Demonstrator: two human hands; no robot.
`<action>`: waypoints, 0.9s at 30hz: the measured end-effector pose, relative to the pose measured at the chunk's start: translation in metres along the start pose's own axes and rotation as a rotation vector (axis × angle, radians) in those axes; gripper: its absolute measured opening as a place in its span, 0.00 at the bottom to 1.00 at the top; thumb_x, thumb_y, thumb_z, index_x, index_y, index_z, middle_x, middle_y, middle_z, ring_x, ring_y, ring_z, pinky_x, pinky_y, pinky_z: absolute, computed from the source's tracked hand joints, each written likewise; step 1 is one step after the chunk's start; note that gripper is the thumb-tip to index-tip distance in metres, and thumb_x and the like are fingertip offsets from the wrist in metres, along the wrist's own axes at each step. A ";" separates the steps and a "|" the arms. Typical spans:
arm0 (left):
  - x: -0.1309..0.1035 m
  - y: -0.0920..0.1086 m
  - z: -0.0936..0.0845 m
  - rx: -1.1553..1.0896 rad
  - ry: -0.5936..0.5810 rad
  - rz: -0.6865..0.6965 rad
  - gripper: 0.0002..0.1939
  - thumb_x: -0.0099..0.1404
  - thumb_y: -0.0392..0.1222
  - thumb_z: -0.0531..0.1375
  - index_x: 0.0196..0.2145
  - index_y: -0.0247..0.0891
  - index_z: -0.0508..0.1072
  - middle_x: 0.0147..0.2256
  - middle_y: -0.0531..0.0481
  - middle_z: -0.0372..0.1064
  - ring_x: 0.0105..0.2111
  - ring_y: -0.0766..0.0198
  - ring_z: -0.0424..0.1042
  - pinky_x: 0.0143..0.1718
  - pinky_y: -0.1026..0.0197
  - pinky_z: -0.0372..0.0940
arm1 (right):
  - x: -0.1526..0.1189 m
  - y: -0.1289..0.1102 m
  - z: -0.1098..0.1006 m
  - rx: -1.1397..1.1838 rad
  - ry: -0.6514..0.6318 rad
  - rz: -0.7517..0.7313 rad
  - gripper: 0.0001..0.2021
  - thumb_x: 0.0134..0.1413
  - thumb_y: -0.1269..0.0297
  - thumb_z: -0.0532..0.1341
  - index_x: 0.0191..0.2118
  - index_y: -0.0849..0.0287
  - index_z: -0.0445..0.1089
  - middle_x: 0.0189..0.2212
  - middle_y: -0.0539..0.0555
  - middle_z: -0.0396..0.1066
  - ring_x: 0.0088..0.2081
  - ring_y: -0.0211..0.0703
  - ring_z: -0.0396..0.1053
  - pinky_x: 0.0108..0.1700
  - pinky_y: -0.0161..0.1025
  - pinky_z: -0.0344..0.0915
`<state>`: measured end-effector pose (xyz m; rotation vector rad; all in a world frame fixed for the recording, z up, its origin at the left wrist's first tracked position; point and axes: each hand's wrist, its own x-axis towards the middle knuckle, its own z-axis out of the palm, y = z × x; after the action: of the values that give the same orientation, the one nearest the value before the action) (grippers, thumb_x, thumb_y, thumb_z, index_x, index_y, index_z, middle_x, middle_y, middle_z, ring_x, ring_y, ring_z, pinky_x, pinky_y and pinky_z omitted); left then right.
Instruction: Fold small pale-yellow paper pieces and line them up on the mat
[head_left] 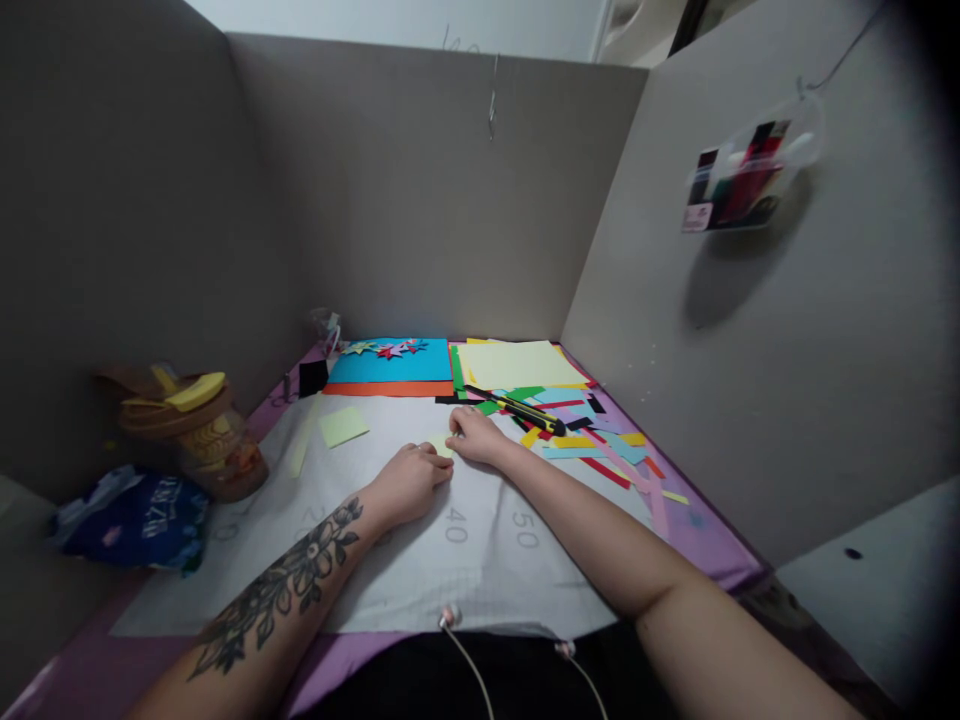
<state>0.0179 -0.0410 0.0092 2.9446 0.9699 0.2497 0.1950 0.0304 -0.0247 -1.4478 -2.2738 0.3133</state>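
Just below the frame's centre, small paper (pixel 442 447) between left hand (pixel 415 485) and right hand (pixel 477 437), over a mat (pixel 484 580). Left of these, a paper square (pixel 344 427), then a long strip (pixel 305 440). At lower left, a cup (pixel 214 440), with a packet (pixel 135 518) before it. Behind the hands, stacked sheets (pixel 382 370) under stars (pixel 391 350); just right, another stack (pixel 521 364). Right of centre, a cutter (pixel 529 411) on loose strips (pixel 592 453). Upper right, a pouch (pixel 739 185) before the side panel (pixel 855 330).
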 end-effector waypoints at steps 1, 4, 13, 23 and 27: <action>-0.001 0.001 -0.002 0.006 -0.007 -0.003 0.11 0.60 0.31 0.50 0.30 0.39 0.72 0.34 0.48 0.71 0.39 0.59 0.65 0.38 0.57 0.58 | 0.000 0.000 -0.001 -0.025 0.014 0.028 0.10 0.44 0.63 0.63 0.33 0.58 0.64 0.33 0.52 0.63 0.37 0.42 0.59 0.36 0.36 0.54; -0.002 0.005 -0.007 0.001 -0.036 -0.010 0.10 0.59 0.30 0.51 0.28 0.39 0.71 0.34 0.48 0.72 0.38 0.59 0.66 0.37 0.57 0.57 | 0.000 0.001 -0.002 -0.088 0.044 0.089 0.11 0.46 0.62 0.63 0.35 0.58 0.62 0.35 0.53 0.63 0.37 0.44 0.60 0.36 0.37 0.55; -0.003 0.014 -0.006 0.081 -0.072 -0.076 0.08 0.59 0.30 0.51 0.33 0.36 0.69 0.31 0.44 0.70 0.36 0.57 0.67 0.36 0.57 0.58 | -0.012 0.006 -0.005 0.009 0.219 -0.132 0.09 0.51 0.76 0.54 0.37 0.60 0.67 0.38 0.58 0.67 0.43 0.47 0.62 0.46 0.43 0.59; -0.004 0.008 -0.010 0.086 -0.079 -0.129 0.10 0.60 0.33 0.50 0.36 0.37 0.70 0.31 0.45 0.69 0.31 0.58 0.68 0.33 0.60 0.59 | -0.031 0.010 -0.013 0.106 -0.025 -0.532 0.16 0.45 0.79 0.54 0.36 0.58 0.75 0.37 0.54 0.74 0.40 0.43 0.68 0.47 0.41 0.63; -0.010 -0.001 -0.016 -0.003 -0.072 -0.104 0.11 0.61 0.35 0.51 0.35 0.39 0.72 0.32 0.47 0.71 0.32 0.60 0.69 0.35 0.61 0.59 | -0.029 0.010 -0.015 0.113 -0.030 -0.534 0.17 0.44 0.80 0.54 0.36 0.59 0.75 0.37 0.55 0.74 0.41 0.42 0.69 0.48 0.41 0.63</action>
<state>0.0063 -0.0464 0.0231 2.8675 1.1077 0.1409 0.2206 0.0076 -0.0223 -0.7416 -2.5106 0.2883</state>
